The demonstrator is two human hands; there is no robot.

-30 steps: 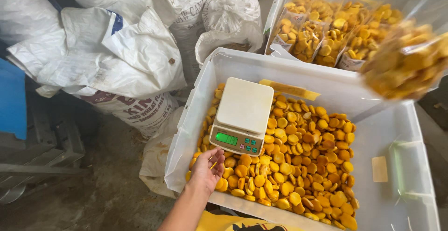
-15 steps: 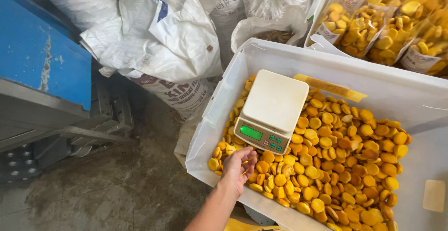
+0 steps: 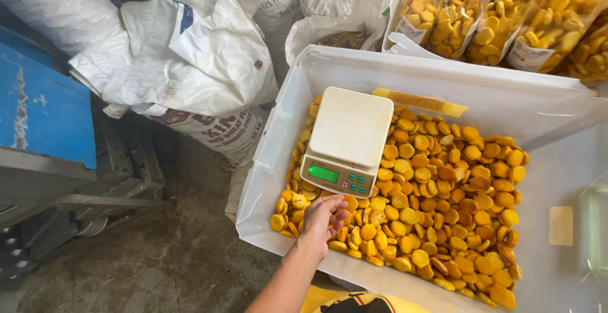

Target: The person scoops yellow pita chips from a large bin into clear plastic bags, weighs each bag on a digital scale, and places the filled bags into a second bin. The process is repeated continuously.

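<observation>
the left hand reaches down into the white plastic crate, fingers curled narrow over the round orange biscuits at the near corner of the heap; it looks to be gathering a small handful, though whether any are already pinched inside the curl cannot be told. the right hand is out of view. the step in hand seems to be picking up biscuits, and the next move would call for a firm close and a lift clear of the heap. just beyond the fingers a white kitchen scale sits right on the biscuits, its green display facing the hand and crowding the reach. farther off, filled clear bags of biscuits; to the hand's left, white flour sacks and a blue metal frame.
</observation>
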